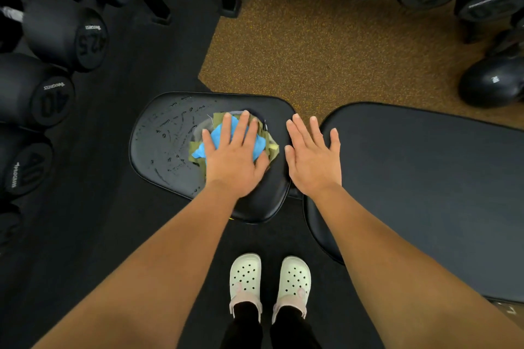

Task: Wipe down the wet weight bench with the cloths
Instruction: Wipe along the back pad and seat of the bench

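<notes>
While the left hand lies flat with its fingers spread on a bundle of cloths, blue on top with olive and grey pieces under it, the bundle sits on the black seat pad of the weight bench, toward the pad's right half. Beads and streaks of water cover the pad's surface left of the cloths. The right hand is open and empty, fingers straight and slightly apart, over the gap between the seat pad and the long back pad to the right; whether it touches either pad cannot be told. Below, 2 pale clogs stand on black flooring. Black dumbbells marked 40 and 42.5 line the left side.
</notes>
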A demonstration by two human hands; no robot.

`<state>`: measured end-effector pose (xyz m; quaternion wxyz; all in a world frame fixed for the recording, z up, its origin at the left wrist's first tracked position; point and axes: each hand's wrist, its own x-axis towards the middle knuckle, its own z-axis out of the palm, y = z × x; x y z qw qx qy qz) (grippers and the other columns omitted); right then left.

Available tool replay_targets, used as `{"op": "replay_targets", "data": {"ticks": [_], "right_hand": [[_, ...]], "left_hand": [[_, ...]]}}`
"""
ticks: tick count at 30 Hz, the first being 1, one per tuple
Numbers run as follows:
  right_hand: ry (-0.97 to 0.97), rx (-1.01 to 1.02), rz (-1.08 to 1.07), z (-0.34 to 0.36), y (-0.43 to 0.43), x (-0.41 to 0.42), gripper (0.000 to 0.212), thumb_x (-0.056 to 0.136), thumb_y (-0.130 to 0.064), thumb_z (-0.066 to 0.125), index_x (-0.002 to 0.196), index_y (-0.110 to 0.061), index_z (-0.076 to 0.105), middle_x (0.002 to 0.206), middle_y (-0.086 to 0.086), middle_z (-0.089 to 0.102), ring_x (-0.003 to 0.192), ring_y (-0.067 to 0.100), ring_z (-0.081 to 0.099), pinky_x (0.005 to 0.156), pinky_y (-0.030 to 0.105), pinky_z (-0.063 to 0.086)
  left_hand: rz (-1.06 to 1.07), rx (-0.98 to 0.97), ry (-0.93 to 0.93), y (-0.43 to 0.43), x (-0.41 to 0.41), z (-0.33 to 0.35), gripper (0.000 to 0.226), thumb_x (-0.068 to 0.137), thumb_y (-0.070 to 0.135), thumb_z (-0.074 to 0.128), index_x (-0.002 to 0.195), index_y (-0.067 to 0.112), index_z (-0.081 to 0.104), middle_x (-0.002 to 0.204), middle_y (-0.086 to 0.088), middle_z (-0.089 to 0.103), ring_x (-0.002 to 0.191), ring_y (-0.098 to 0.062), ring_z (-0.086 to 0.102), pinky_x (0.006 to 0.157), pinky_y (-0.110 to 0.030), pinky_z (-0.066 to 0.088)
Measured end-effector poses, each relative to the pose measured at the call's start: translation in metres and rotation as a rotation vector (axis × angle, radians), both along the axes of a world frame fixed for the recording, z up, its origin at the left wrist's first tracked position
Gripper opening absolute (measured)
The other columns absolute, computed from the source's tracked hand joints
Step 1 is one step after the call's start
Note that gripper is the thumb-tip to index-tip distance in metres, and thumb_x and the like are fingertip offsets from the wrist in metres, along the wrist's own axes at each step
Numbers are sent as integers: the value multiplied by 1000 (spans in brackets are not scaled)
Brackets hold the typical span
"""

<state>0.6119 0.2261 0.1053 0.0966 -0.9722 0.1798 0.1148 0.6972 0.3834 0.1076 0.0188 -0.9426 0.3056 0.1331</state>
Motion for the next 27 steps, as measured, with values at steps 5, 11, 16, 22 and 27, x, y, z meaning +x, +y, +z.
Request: {"op": "replay_targets", "data": {"ticks": [5,11,16,22,27], "right_hand": [[-11,-5,-1,0,0,0,54,102,-41,13,154,-29,3,162,-13,-2,149,19,-4,117,53,-2],[2,8,-7,2,-1,0,55,102,-41,13,154,-30,2,162,-14,-2,150,19,-4,117,52,-3],[4,11,-11,1,-1,1,55,102,-42,13,154,-30,0,161,-15,-5,149,19,-5,117,52,-4],[6,6,-7,1,-1,1,55,102,-42,12,154,-30,1,161,-14,-4,149,19,-5,117,53,-3],[4,-15,-7,0,1,1,55,102,-42,12,154,-28,2,162,-13,-2,150,19,-4,117,54,-1]], "left_hand": [[-66,-33,-13,0,-46,5,69,94,53,24,153,17,19,162,-2,12,148,-35,7,110,-67,12],[-342,-3,-20,43,-11,3,69,91,59,27,150,24,31,160,4,21,148,-29,14,106,-71,19],[36,2,-45,31,17,-2,69,92,54,17,154,23,15,162,5,10,149,-29,3,112,-66,12],[-303,-30,-18,54,-20,2,67,94,56,27,151,22,29,161,1,19,148,-32,14,112,-64,17],[-188,-34,-26,37,14,-2,68,92,58,26,151,25,25,161,5,17,149,-29,10,113,-63,15]]}}
